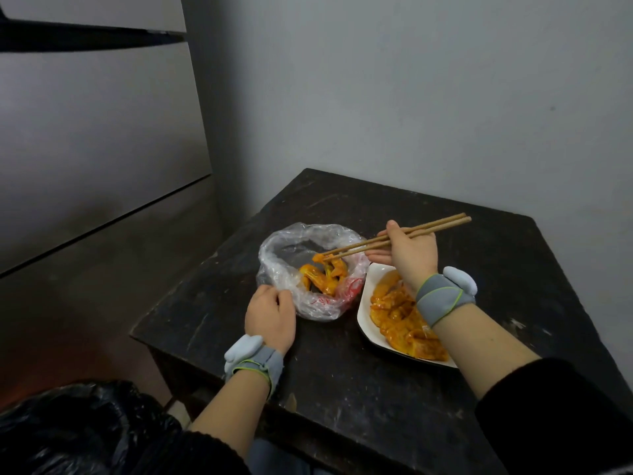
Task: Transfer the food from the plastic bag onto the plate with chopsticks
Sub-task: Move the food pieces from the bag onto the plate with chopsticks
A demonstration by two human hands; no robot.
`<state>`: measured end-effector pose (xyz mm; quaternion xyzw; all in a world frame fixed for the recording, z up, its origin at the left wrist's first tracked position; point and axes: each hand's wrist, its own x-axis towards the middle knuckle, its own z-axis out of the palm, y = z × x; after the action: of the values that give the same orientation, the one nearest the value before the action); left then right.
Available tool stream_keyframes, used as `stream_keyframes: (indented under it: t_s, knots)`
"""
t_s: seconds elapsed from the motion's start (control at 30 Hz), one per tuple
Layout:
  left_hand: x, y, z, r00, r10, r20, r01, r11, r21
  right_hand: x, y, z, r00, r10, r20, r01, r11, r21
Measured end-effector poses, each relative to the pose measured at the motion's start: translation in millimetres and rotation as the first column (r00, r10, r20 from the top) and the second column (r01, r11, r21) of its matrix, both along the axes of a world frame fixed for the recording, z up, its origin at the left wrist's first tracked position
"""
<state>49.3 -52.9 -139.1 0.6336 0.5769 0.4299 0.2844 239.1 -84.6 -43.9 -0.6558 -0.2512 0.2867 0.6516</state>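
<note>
Two hands share the work on a dark table [342, 389]. At about nine o'clock from the plate [366, 303] sits the plastic bag [291, 269], its mouth rolled open, and the left hand [270, 315] is closed on the bag's near rim at roughly seven o'clock, pinning the film down. The right hand [409, 257] is wrapped around the chopsticks [394, 240], whose tips meet on a piece of orange, sauce-coated food [320, 258] at the top of the small heap left in the bag. Most of the food already lies on the plate, at three o'clock from the bag and touching its edge.

Judging by the gloss, the pieces are soft, oily and slippery, and probably light. A pinch across the thicker middle of a piece should hold better than one at a thin, floppy end, and too hard a squeeze could tear it. The bag itself is thin and limp, so it will likely lift along with the food unless its rim is kept pinned.
</note>
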Motion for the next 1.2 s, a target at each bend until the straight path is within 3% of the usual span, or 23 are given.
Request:
stream_keyframes:
  t_s: [0.23, 0.57, 1.2]
  knots:
    - [-0.4, 0.2, 0.3, 1.000, -0.003, -0.019, 0.003, 1.000, 0.010, 2.9, -3.9, -3.0, 0.966, -0.030, -0.258, 0.040, 0.999, 0.031]
    - [-0.1, 0.5, 0.5, 0.999, -0.001, -0.036, 0.002, 1.000, 0.022, 13.1, -5.0, -4.6, 0.882, -0.063, -0.467, 0.089, 0.995, 0.034]
    - [1.1, 0.9, -1.4, 0.999, 0.006, -0.054, -0.005, 1.000, 0.022, 12.7, -10.6, 12.3, 0.829, -0.021, -0.559, 0.090, 0.991, 0.095]
